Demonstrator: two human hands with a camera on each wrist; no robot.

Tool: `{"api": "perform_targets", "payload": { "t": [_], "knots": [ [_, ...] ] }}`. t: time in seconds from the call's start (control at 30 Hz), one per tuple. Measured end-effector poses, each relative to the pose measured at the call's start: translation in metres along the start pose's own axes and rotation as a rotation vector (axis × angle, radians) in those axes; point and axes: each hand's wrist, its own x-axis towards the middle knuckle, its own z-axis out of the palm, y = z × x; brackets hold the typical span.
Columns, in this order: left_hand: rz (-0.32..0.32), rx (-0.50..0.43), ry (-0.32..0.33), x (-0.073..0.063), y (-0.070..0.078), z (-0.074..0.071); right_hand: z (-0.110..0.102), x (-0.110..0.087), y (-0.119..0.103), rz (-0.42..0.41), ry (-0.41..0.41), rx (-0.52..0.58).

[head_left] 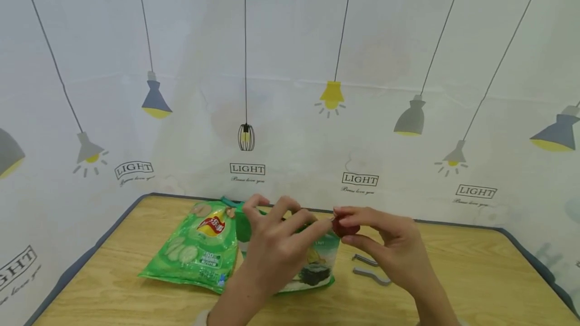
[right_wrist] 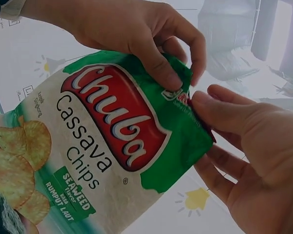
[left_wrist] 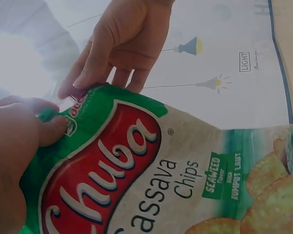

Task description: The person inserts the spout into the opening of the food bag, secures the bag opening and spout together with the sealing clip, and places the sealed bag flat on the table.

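A green and white bag of Chuba cassava chips stands tilted up, its printed front filling both wrist views. My left hand pinches the bag's green top edge, thumb on the printed front and fingers behind. At the other end of that edge, my right hand pinches a small dark red piece between thumb and fingers. This piece shows as a narrow dark strip along the bag's top in the right wrist view, mostly covered by my thumb; I cannot tell what it is.
Left of the chips bag lies a green Lay's bag, with a teal strip at its top. Two slim grey strips lie on the wooden table by my right hand. A lamp-printed curtain surrounds the table's back and sides.
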Motion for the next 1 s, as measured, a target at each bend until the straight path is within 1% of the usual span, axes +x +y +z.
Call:
{"api": "perform_targets", "payload": {
  "t": [0.13,0.23,0.5,0.63,0.7,0.8,0.87,0.9,1.0],
  "knots": [
    [0.007,-0.06,0.034,0.0,0.0,-0.001,0.0,0.0,-0.001,-0.031,-0.004,0.038],
    [0.014,-0.067,0.065,0.0,-0.001,-0.001,0.001,0.0,-0.004,-0.04,-0.014,0.035],
    [0.026,-0.077,0.112,0.001,-0.003,-0.002,0.004,0.006,-0.014,-0.084,-0.035,-0.026],
    [0.026,-0.075,0.119,0.002,-0.005,-0.004,0.002,0.008,-0.018,-0.105,-0.031,-0.063],
    [0.022,-0.078,0.121,0.002,-0.005,-0.006,-0.001,0.009,-0.021,-0.1,-0.023,-0.09],
    [0.014,-0.086,0.129,0.002,-0.005,-0.008,-0.008,0.006,-0.025,-0.052,0.011,-0.15],
    [0.006,-0.091,0.133,0.003,-0.004,-0.009,-0.015,0.001,-0.025,0.013,0.044,-0.215],
    [0.001,-0.094,0.133,0.003,-0.004,-0.009,-0.018,-0.003,-0.024,0.049,0.058,-0.262],
    [-0.012,-0.111,0.15,0.005,-0.004,-0.009,-0.028,-0.019,-0.018,0.214,0.085,-0.436]
  ]
}}
